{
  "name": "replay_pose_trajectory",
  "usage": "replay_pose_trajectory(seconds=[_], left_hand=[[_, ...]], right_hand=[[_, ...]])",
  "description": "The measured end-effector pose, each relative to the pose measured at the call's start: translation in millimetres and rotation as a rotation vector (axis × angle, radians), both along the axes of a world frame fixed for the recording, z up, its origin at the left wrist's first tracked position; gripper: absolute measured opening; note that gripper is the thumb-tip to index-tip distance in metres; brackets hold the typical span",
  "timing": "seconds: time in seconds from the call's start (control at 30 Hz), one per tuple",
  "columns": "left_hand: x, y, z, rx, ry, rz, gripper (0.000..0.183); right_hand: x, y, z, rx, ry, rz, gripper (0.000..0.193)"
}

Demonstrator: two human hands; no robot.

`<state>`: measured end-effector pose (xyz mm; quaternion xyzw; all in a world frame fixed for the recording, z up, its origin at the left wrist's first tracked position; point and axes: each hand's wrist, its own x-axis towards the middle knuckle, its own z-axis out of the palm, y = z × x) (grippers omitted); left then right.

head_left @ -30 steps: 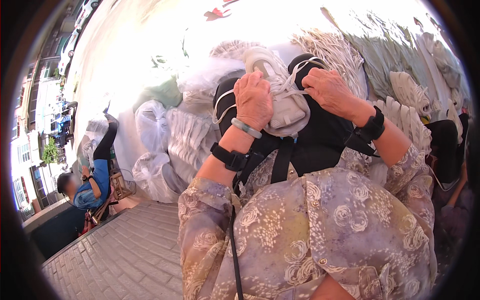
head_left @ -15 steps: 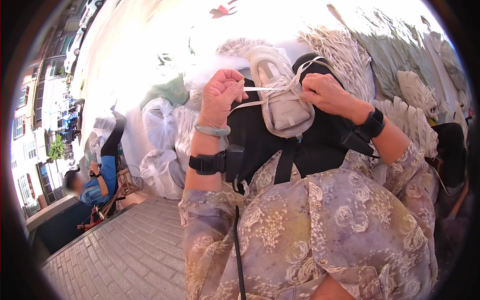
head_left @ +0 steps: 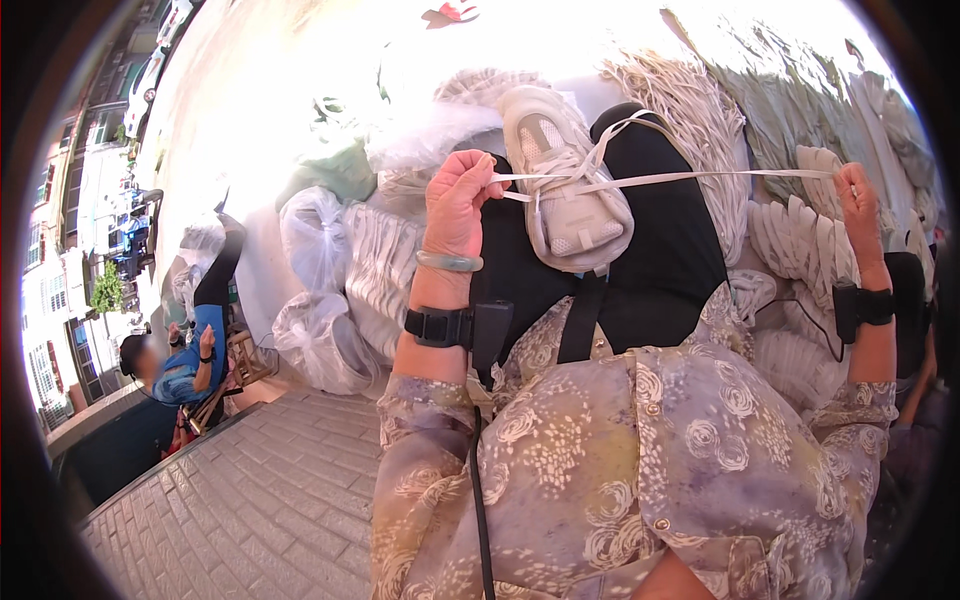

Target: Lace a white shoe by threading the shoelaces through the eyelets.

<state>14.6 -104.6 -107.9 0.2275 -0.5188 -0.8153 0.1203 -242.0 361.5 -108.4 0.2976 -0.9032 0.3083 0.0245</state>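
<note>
A beige shoe (head_left: 580, 215) rests on my lap between my black-trousered thighs, its heel end toward me. Pale flat shoelace (head_left: 720, 177) threads across its upper and stretches taut out to the right. My right hand (head_left: 862, 210) is closed on that lace, far out to the right of the shoe. Close by the shoe's left side, my left hand (head_left: 462, 200) pinches lace between thumb and fingers. Another loop of lace curves over my right knee.
Clear plastic bags (head_left: 320, 335) and bundled pale laces (head_left: 375, 275) lie to my left. Heaps of pale laces (head_left: 690, 120) spread at the right. A seated person in blue (head_left: 190, 365) is at the far left, beside brick paving (head_left: 250, 480).
My right hand has swung from beside the shoe far out to the right, drawing the lace taut. My left hand has shifted slightly right, still pinching lace.
</note>
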Motion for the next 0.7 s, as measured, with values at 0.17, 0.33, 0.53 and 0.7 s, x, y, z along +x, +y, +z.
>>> replay_pose_trajectory(seconds=[0.17, 0.33, 0.53, 0.7], left_hand=[[-10, 36, -11, -0.274, -0.159, -0.123, 0.015], [-3, 39, -27, -0.820, -0.230, -0.081, 0.023], [10, 49, -10, -0.934, -0.252, 0.035, 0.020], [4, 55, -10, -1.445, -0.133, -0.120, 0.019]], right_hand=[[-48, 119, 5, 0.235, 0.372, -0.246, 0.020], [-39, 121, -31, 0.277, 0.277, -0.241, 0.020], [42, -3, -35, 0.403, -0.224, -0.062, 0.019], [65, -80, -30, 0.176, -0.204, 0.110, 0.018]])
